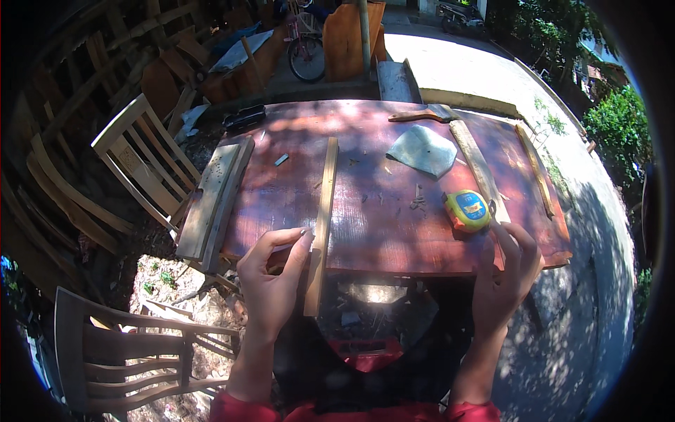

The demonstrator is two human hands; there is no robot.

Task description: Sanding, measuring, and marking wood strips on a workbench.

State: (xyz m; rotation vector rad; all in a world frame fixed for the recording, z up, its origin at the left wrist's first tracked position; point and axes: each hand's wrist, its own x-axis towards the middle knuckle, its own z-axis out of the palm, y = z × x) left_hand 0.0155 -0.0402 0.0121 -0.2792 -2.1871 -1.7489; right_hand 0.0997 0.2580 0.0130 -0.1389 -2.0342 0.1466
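Note:
Beside a narrow wooden strip [323,225], my left hand [273,281] has its thumb and forefinger pinched together. A small dark tip shows at the fingertips, too small to name. The strip lies lengthwise on a reddish wooden tabletop [394,246], its near end jutting past the front edge. My right hand [512,271] hovers at the front right of the tabletop, fingers curved and apart, with nothing visible in them. Just beyond its fingertips sits a yellow tape measure [467,211] with a blue label; whether they touch it I cannot tell.
A folded pale cloth [423,150] and a paintbrush [422,114] lie farther back. More wooden strips [478,155] rest at the right, boards [211,204] at the left. Wooden chairs [144,151] stand left of the table; a bicycle [306,56] is behind it.

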